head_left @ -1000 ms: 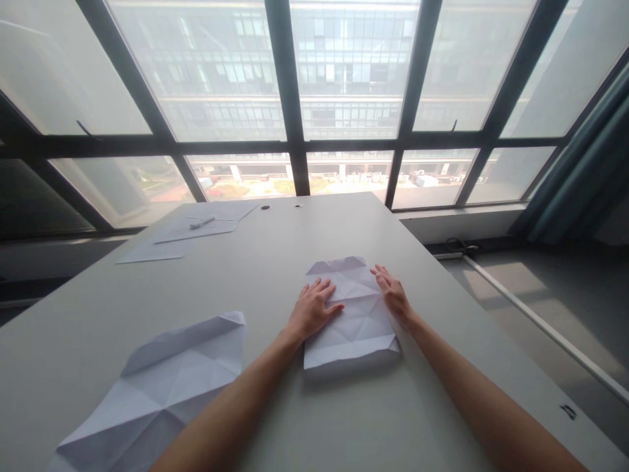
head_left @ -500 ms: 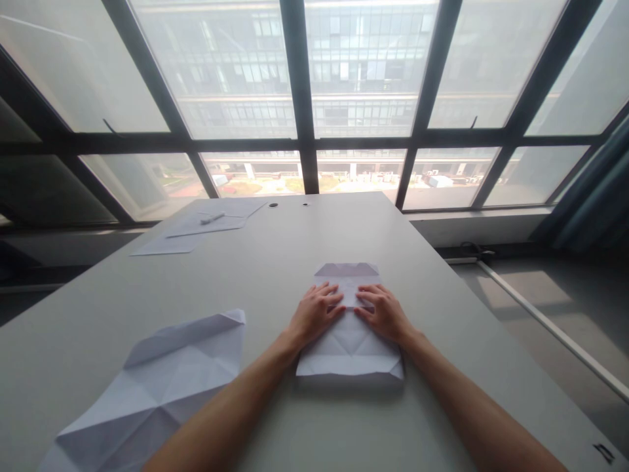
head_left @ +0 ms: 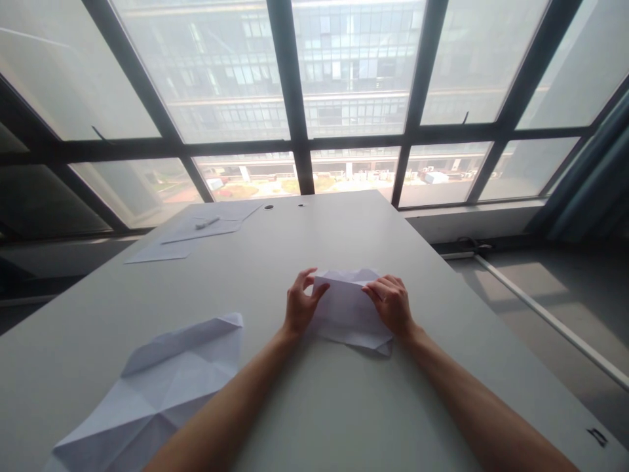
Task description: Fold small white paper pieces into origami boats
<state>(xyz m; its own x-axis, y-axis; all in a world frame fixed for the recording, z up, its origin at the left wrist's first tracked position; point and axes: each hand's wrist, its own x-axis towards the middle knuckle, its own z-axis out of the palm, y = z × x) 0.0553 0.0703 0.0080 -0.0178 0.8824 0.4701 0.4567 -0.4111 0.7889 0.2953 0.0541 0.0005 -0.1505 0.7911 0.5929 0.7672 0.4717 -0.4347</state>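
In front of me a folded sheet of white paper [head_left: 346, 314] has its near part raised and turned up toward the far side. My left hand [head_left: 302, 305] pinches its upper left corner, thumb on the near face and fingers behind. My right hand [head_left: 392, 300] grips the upper edge on the right between thumb and fingers. Behind the raised part, a strip of the far end of the paper shows. A lower layer peeks out at the bottom right. Left of my left forearm lies a second creased sheet of paper [head_left: 162, 387], partly hidden by that arm.
Flat paper sheets [head_left: 216, 229] lie at the table's far left, with a small white pen-like object [head_left: 207, 223] on them. Two round holes pierce the far part of the white table [head_left: 275, 262]. Large windows [head_left: 354, 65] stand beyond; a blue curtain [head_left: 584, 190] hangs at right.
Both hands were lying flat on the paper with fingers spread. Now they grip its near part, which has been lifted and turned up away from me. The view has shifted slightly.
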